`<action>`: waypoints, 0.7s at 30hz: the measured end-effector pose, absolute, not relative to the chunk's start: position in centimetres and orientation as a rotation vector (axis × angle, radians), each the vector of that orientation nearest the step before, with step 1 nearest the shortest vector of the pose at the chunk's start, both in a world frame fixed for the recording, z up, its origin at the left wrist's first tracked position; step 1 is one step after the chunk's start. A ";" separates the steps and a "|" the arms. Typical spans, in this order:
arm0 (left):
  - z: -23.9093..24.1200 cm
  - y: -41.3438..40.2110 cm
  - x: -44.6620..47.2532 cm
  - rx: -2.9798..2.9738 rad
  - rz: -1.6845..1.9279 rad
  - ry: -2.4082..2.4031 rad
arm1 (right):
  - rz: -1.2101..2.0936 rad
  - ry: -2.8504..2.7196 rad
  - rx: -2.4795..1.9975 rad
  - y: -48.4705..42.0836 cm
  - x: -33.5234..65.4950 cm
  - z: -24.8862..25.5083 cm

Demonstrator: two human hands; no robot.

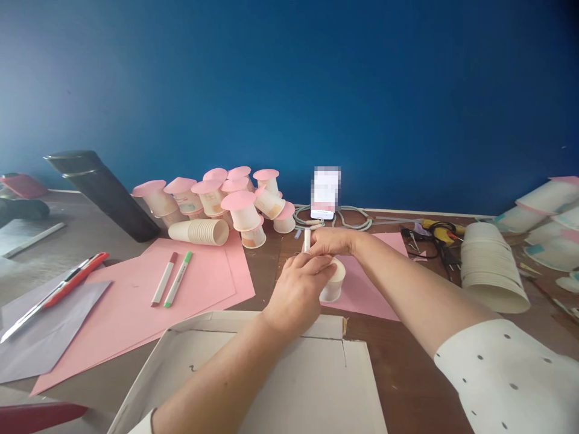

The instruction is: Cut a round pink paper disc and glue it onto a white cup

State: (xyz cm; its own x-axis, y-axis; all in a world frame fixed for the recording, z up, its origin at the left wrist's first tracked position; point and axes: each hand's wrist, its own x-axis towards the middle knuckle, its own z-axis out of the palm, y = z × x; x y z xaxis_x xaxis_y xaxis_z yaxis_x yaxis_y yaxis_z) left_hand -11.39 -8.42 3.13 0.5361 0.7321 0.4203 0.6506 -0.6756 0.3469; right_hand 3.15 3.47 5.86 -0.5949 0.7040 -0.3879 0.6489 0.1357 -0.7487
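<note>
My left hand is closed on a small white paper cup, its fingers lying over the cup's left and upper side. Just beyond it, my right hand is closed around a white marker that stands nearly upright. The marker's lower end is hidden behind my left fingers, so I cannot tell whether it touches the cup. Under and behind the cup lies a pink paper sheet. In front of my hands is a flat white cardboard piece.
Stacked cups with pink paper tops stand at the back left, beside a black bottle. Two markers and a box cutter lie on sheets leftward. A lit phone leans on the wall. Larger cups lie at right.
</note>
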 end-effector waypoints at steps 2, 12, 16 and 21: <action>3.1 -8.4 -11.4 2.612 0.818 1.191 | 1.423 -2.187 -1.389 2.8 4.0 6.5; 2.8 -8.3 -11.5 2.599 0.842 1.141 | 0.356 -1.691 -1.275 -9.8 8.7 7.4; 2.9 -8.4 -11.4 2.589 0.846 1.150 | 0.267 -1.863 -1.060 -13.6 8.8 5.2; 2.9 -8.3 -11.5 2.581 0.873 1.131 | 0.492 -2.015 -1.009 -14.1 7.5 2.7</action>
